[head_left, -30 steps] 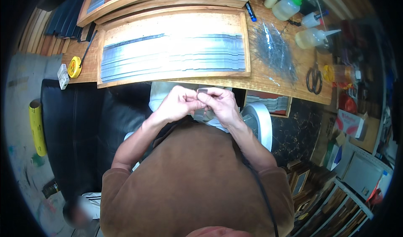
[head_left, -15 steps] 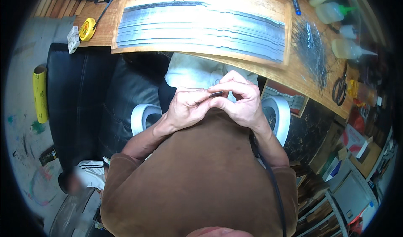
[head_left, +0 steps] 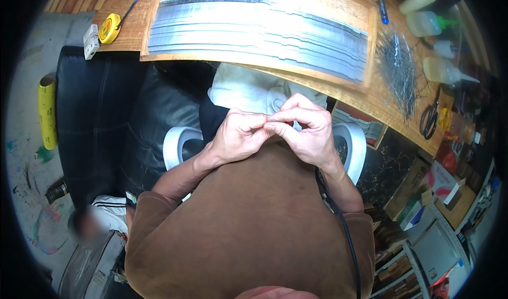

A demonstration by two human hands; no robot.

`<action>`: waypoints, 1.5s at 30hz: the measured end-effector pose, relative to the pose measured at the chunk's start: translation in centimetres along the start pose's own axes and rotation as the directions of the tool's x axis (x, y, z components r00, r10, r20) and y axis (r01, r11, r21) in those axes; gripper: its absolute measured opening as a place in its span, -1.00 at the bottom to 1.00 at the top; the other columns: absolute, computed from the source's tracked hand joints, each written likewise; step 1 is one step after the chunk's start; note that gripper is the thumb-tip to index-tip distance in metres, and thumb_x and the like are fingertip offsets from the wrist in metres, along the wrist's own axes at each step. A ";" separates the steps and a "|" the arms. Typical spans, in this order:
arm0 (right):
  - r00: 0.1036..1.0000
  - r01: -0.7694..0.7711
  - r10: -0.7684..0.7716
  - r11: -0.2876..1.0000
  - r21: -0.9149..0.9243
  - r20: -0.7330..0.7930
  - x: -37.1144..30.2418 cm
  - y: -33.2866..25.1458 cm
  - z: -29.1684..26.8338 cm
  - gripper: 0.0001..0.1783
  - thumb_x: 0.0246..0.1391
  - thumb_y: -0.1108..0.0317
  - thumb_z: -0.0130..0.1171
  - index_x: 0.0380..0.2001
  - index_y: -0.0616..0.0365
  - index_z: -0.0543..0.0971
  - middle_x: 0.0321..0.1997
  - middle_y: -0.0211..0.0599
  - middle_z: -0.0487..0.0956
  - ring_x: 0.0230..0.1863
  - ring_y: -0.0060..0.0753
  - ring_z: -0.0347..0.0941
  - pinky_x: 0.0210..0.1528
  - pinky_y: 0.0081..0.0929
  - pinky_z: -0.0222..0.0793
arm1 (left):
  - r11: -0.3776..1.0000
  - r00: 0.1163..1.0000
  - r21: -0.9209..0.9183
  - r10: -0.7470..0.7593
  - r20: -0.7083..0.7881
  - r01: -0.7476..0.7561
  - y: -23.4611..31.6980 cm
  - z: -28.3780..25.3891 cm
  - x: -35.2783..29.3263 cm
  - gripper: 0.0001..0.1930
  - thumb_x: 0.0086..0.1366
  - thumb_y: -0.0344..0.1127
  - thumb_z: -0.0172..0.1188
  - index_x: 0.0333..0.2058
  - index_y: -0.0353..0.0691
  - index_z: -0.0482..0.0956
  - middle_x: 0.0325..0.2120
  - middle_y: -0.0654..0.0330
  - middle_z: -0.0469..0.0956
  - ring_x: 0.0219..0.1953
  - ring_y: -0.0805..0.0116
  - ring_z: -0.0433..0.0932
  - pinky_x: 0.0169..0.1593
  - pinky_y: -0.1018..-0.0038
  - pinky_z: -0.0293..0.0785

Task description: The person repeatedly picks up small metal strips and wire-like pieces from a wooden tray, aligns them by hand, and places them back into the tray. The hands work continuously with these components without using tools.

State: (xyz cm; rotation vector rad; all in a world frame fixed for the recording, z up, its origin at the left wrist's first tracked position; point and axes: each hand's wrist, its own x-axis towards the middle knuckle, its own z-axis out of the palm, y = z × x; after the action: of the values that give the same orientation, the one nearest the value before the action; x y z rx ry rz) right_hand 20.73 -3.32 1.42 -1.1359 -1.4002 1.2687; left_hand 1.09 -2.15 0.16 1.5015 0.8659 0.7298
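Note:
In front of my chest, my left hand (head_left: 239, 136) and my right hand (head_left: 309, 135) meet with their fingertips pinched together. Whatever sits between the fingers is almost fully hidden; only a thin dark edge shows at the contact. Beyond my hands, a shallow wooden frame (head_left: 372, 50) lies on the workbench (head_left: 119, 10), holding long grey layered strips (head_left: 222, 33). Glare washes out part of these strips. To the frame's right lies a pile of thin dark wire-like pieces (head_left: 398, 74).
Black-handled scissors (head_left: 429, 120), squeeze bottles (head_left: 442, 70) and a blue marker (head_left: 383, 12) lie along the bench's right side. At its left are a yellow tape measure (head_left: 110, 29) and a small white block (head_left: 91, 42). A black sofa (head_left: 100, 103) stands left; another person's white sleeve (head_left: 112, 210) shows lower left.
A small dark flat piece showed between my fingers before; now it is mostly covered. My fingertips have come closer together. The view has shifted slightly.

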 end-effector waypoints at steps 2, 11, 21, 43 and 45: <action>1.000 -0.009 0.009 1.000 0.002 -0.002 -0.1 0.0 0.0 -0.84 0.00 0.58 0.49 -0.29 0.22 0.79 -0.37 -0.36 0.61 -0.39 -0.58 0.51 -0.36 -0.61 0.40 | 1.000 1.000 0.004 -0.004 0.003 0.004 0.1 -0.1 0.1 -0.86 0.34 -0.50 0.35 -0.16 -0.38 0.75 -0.45 0.06 0.74 -0.47 0.45 0.68 -0.35 0.55 0.55; 1.000 -0.007 0.007 1.000 0.004 -0.008 -0.2 0.2 0.0 -0.83 -0.01 0.57 0.53 -0.29 0.22 0.80 -0.37 -0.36 0.62 -0.38 -0.60 0.49 -0.35 -0.63 0.39 | 0.999 0.998 0.010 -0.046 0.050 0.045 -0.3 -0.5 0.1 -0.89 0.35 -0.47 0.35 -0.19 -0.37 0.75 -0.46 0.07 0.74 -0.49 0.47 0.67 -0.35 0.55 0.54; 0.997 -0.068 0.071 0.990 0.125 -0.023 -0.5 1.1 0.1 -0.82 -0.01 0.62 0.52 -0.28 0.27 0.78 -0.32 -0.33 0.64 -0.34 -0.59 0.53 -0.32 -0.63 0.41 | 0.996 0.995 0.026 -0.084 0.049 0.082 -0.2 -0.4 0.0 -0.87 0.38 -0.42 0.37 -0.21 -0.38 0.75 -0.46 0.10 0.74 -0.46 0.50 0.66 -0.31 0.55 0.56; 0.999 -0.037 0.039 0.998 0.044 -0.034 -1.0 0.7 -0.9 -0.85 0.03 0.63 0.48 -0.29 0.27 0.78 -0.32 -0.35 0.62 -0.35 -0.61 0.52 -0.34 -0.65 0.42 | 0.991 0.989 -0.028 -0.132 0.064 0.134 0.4 0.5 0.2 -0.88 0.39 -0.44 0.32 -0.17 -0.34 0.75 -0.52 0.19 0.67 -0.47 0.63 0.50 -0.35 0.58 0.46; 0.999 -0.031 0.032 0.999 0.027 -0.038 -1.1 0.5 -1.0 -0.87 0.05 0.64 0.46 -0.29 0.28 0.77 -0.32 -0.34 0.62 -0.35 -0.60 0.53 -0.34 -0.65 0.44 | 0.990 0.988 -0.032 -0.138 0.066 0.141 0.2 0.6 0.2 -0.87 0.39 -0.44 0.33 -0.15 -0.34 0.75 -0.51 0.19 0.68 -0.47 0.63 0.50 -0.36 0.58 0.46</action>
State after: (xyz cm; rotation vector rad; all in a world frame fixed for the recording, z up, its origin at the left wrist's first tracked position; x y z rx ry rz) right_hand 21.92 -4.23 0.95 -1.1624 -1.3382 1.2782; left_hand 1.72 -2.35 0.30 1.4093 0.8952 0.5888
